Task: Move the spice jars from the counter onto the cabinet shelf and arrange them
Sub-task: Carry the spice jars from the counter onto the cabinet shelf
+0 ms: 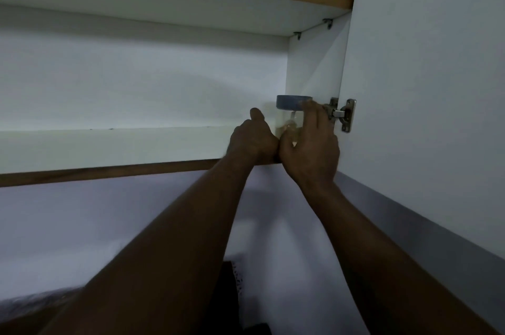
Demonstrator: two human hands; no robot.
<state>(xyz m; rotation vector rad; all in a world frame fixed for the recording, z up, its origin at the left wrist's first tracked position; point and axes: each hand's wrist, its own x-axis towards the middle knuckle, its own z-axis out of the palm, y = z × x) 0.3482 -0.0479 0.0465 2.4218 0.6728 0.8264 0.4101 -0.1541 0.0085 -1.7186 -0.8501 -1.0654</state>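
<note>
Cabinet door (426, 83): white, swung open at the right and taking up most of that side.

Lower shelf (109, 146): white board with a wood-coloured front edge. It holds the task's thing at its far right end, close to the side wall.

Upper shelf (164, 9): same make, resting on small metal brackets (297, 34).

Right hand (310, 151): wrapped on the spice jar (287, 123) from the right. Its fingers reach up to the lid (289, 102) and its thumb crosses the front of the glass.

Left hand (252, 142): set against the jar's left side and touching the right hand. Knuckles are curled and the thumb is raised; whether its fingers grip the glass is hidden.

Spice jar: clear glass with a blue-grey lid, upright, apparently standing on the lower shelf between the two hands.

Hinge (343, 114): metal, just beside the right fingertips.

Handling note, as a judgement: the jar is being seated in the corner. Keep it upright, slide it back square to the side wall, keep knuckles clear of the hinge, and let go only once the base sits flat. Leave room on the left for further jars.
</note>
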